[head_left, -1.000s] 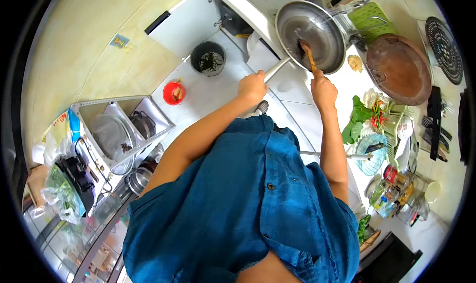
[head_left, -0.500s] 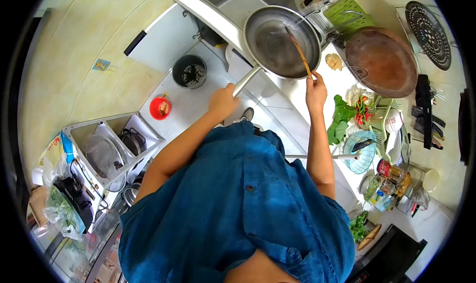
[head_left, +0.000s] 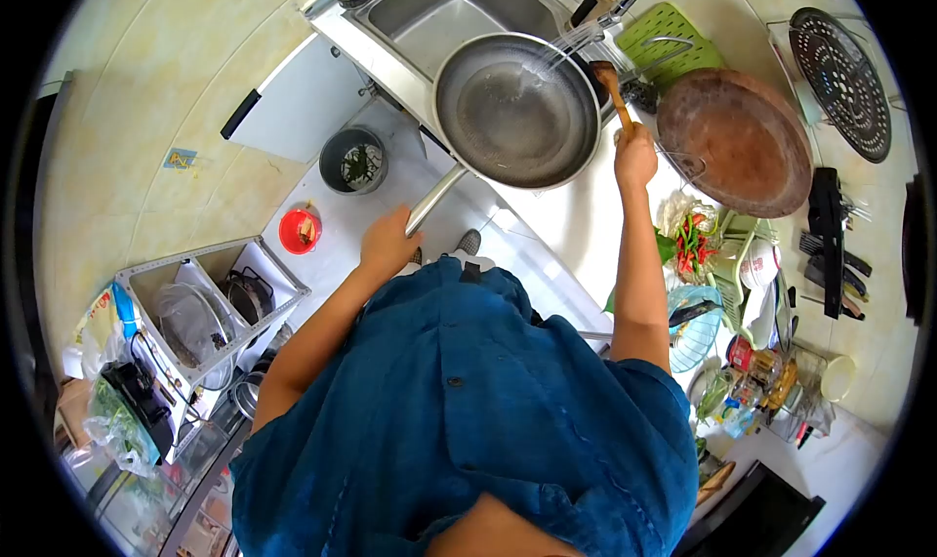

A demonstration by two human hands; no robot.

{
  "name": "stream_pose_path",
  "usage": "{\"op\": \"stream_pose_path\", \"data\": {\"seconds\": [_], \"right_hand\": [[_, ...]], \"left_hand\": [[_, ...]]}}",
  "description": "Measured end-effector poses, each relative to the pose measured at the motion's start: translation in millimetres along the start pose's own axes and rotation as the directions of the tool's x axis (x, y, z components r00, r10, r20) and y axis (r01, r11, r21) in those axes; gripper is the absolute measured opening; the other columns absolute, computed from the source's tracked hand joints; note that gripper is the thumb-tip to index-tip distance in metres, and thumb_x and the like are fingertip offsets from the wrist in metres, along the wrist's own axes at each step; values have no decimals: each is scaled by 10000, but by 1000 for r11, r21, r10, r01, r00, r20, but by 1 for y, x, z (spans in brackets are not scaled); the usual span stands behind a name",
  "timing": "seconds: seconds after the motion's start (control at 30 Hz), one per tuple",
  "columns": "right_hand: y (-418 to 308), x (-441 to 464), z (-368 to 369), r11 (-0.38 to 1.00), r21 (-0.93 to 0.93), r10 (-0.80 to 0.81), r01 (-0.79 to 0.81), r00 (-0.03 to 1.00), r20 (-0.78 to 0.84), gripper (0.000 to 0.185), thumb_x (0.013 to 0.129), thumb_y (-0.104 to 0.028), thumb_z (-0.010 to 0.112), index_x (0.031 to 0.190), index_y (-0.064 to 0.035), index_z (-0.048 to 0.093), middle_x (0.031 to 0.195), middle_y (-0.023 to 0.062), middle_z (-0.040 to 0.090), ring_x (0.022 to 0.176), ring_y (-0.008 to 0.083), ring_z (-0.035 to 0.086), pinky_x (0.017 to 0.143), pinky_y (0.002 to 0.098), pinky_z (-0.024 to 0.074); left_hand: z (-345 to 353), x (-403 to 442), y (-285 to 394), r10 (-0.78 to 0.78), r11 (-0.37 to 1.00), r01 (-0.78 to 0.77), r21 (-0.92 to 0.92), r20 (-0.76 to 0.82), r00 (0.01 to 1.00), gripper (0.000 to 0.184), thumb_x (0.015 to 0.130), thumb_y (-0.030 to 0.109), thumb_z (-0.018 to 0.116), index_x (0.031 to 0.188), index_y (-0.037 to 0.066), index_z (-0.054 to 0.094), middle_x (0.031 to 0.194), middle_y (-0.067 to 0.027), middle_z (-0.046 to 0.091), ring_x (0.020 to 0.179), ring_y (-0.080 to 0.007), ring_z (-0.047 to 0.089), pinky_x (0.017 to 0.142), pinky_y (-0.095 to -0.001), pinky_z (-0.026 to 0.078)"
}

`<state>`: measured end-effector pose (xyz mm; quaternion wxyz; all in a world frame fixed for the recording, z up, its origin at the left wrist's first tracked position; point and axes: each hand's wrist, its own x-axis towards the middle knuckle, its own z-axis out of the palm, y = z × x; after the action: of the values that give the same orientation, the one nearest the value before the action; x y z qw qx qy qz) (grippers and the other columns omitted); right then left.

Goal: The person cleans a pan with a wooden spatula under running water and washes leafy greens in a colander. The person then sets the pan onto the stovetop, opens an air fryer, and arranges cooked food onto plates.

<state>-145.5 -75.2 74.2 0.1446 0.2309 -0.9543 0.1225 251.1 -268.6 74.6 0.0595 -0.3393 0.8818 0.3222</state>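
Left grip (head_left: 387,245) is clasping pan (head_left: 512,113) by handle (head_left: 436,198), slanting bodyward; right grip (head_left: 636,157) is clasping wooden spatula (head_left: 621,110) just right of pan, blade (head_left: 603,75) pointing away from body.

At upper centre, the pan (head_left: 517,113) sits under the tap (head_left: 617,15), overlapping the sink (head_left: 420,25); its handle (head_left: 436,198) runs lower left into the left hand (head_left: 389,246). Right: spatula (head_left: 618,96) in right hand (head_left: 636,157), chillies (head_left: 695,245) below. Left: bucket (head_left: 337,157) above pail (head_left: 288,233).

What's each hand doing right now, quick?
Left hand: closed, holding the pan handle.
Right hand: closed, holding the wooden spatula.
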Motion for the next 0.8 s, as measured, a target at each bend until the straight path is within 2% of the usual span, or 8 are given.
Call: {"op": "stream_pose_path", "data": {"seconds": [0.2, 0.3, 0.4, 0.5, 0.53, 0.63, 0.7, 0.8], "right_hand": [[0, 44, 32, 986, -113, -106, 119, 988, 114, 318, 872, -262, 581, 1119, -64, 557, 1003, 151, 634, 818, 341, 645, 708, 455, 509], [3, 51, 37, 983, -21, -175, 182, 969, 175, 334, 876, -268, 576, 1143, -67, 554, 1060, 161, 630, 844, 345, 646, 732, 450, 510], [10, 46, 51, 983, 19, -183, 183, 972, 144, 357, 874, -254, 580, 1187, -86, 548, 1100, 165, 624, 862, 350, 643, 756, 445, 508], [25, 51, 73, 992, 106, -67, 73, 996, -52, 369, 871, -241, 584, 1212, -106, 548, 1095, 159, 626, 868, 357, 638, 768, 450, 504], [23, 58, 63, 987, 108, -113, 120, 991, -66, 364, 866, -232, 590, 1208, -114, 555, 1098, 156, 626, 873, 361, 635, 767, 453, 503], [23, 73, 31, 992, 19, -123, 123, 992, 40, 359, 862, -235, 596, 1198, -114, 560, 1058, 150, 629, 845, 352, 642, 738, 442, 513], [18, 73, 24, 994, -45, -97, 99, 994, 42, 350, 859, -238, 599, 1183, -111, 566, 1034, 140, 631, 831, 341, 647, 723, 433, 518], [16, 71, 30, 973, -100, -197, 209, 974, 114, 318, 853, -243, 602, 1126, -81, 592, 991, 144, 642, 790, 337, 655, 699, 426, 528]], "left_hand": [[0, -3, 9, -60, 998, 59, 17, 11, 998, 303, 797, 285, 672, 899, 51, 509, 738, -194, 616, 735, -409, 601, 636, -517, 446], [5, -2, 6, -57, 998, 57, 17, -4, 998, 339, 800, 342, 672, 905, 67, 503, 698, -212, 615, 695, -431, 605, 607, -524, 450], [9, -4, 5, -78, 997, 78, -3, -1, 997, 343, 798, 343, 674, 900, 68, 496, 689, -214, 613, 682, -433, 604, 600, -523, 454], [11, -5, 8, -91, 996, 91, 9, -12, 996, 344, 796, 344, 677, 890, 69, 492, 673, -217, 608, 667, -434, 604, 588, -526, 454], [13, -6, 9, -99, 995, 99, 10, -17, 995, 345, 795, 344, 678, 889, 69, 492, 670, -217, 607, 666, -435, 604, 587, -527, 455], [13, -5, 10, -102, 995, 102, 23, -14, 995, 347, 792, 344, 682, 884, 69, 490, 659, -219, 603, 663, -436, 603, 585, -527, 456], [12, -7, 13, -113, 993, 113, 11, -13, 993, 349, 791, 343, 684, 878, 68, 487, 653, -218, 601, 658, -436, 603, 584, -526, 457], [13, -8, 15, -109, 994, 109, 13, -32, 994, 351, 787, 339, 691, 869, 66, 486, 654, -216, 603, 652, -435, 602, 582, -523, 458]]}}
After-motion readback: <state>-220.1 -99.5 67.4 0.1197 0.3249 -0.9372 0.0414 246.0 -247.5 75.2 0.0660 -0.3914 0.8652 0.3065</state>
